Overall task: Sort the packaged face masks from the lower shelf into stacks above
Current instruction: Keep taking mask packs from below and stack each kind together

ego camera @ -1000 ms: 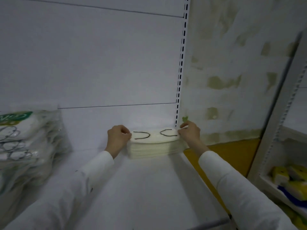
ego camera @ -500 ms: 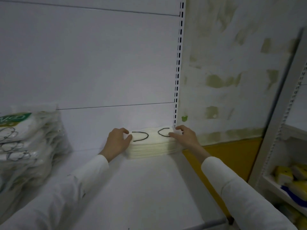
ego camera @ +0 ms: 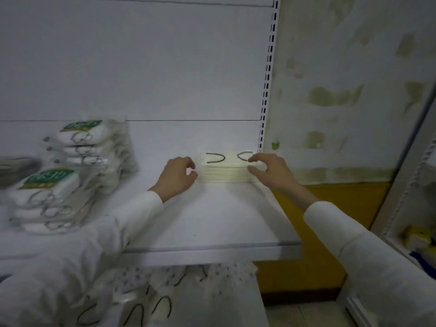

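A neat stack of cream face masks [ego camera: 226, 172] with black ear loops lies at the back right of the white upper shelf [ego camera: 212, 252]. My right hand [ego camera: 269, 169] holds the stack's right end, forefinger on top and thumb against its front side. My left hand [ego camera: 177, 177] sits at the stack's left end, its loosely curled fingertips just reaching the edge and holding nothing. Loose packaged masks [ego camera: 165, 293] lie jumbled on the lower shelf below.
Two piles of green-labelled packaged masks [ego camera: 49, 197] [ego camera: 92, 147] stand on the upper shelf's left side. A slotted upright [ego camera: 266, 90] marks the shelf's right end, beside a patchy wall. Another shelf unit with yellow packs [ego camera: 415, 234] stands at far right.
Both hands have eased back from the stack's ends; the left no longer grips it. My view has pulled back and down, showing the shelf edge and the lower shelf.
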The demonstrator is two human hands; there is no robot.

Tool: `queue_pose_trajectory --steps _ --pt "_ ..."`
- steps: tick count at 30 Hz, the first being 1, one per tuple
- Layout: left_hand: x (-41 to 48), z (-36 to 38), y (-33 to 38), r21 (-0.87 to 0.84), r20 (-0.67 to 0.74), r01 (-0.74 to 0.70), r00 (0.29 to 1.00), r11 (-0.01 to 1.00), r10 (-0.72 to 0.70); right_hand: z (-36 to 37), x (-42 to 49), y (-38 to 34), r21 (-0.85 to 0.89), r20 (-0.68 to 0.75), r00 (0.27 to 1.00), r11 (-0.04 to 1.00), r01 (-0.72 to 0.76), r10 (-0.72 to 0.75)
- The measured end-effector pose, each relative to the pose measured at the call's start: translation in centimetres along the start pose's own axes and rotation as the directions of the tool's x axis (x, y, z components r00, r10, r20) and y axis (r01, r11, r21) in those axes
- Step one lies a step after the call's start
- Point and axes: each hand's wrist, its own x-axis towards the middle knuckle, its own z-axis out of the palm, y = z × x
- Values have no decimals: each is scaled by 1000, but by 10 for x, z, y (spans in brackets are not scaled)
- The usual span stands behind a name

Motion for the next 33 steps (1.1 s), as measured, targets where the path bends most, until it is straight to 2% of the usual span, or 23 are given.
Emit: queue_pose_trajectory --steps 4,8,10,13,16,19,21,25,28,31,33 --pt "-62 -7 22 -31 40 -2 999 1000 4 -3 -52 -24 6 114 984 990 140 -140" --pt "-119 -14 29 27 81 -47 996 999 45 6 -99 -39 52 211 946 969 242 -247" --pt "-142 -18 27 35 68 -52 996 998 50 13 -118 -43 64 225 927 954 294 -301" --pt "-176 -25 22 0 29 -5 1000 1000 5 20 -147 -48 148 153 898 908 391 -412" --pt "-207 -21 13 -12 26 40 999 999 -40 35 -180 -41 155 99 787 791 592 -609" --pt "-229 -5 -1 -8 106 107 989 994 -106 56 -207 -23 69 263 656 692 718 -707" --pt "-236 11 -12 -9 168 169 972 986 -165 72 -221 -2 57 355 646 705 707 -676" --pt "-244 53 -33 10 300 290 912 957 -280 97 -240 44 134 399 768 860 492 -501" --pt "-247 91 -48 9 370 364 864 931 -342 117 -250 82 109 443 821 931 349 -359" --pt "-255 134 -61 39 404 417 825 908 -395 144 -262 115 83 495 831 965 248 -256" --pt "-266 161 -70 27 426 433 810 901 -402 165 -266 135 -11 571 808 983 183 -144"
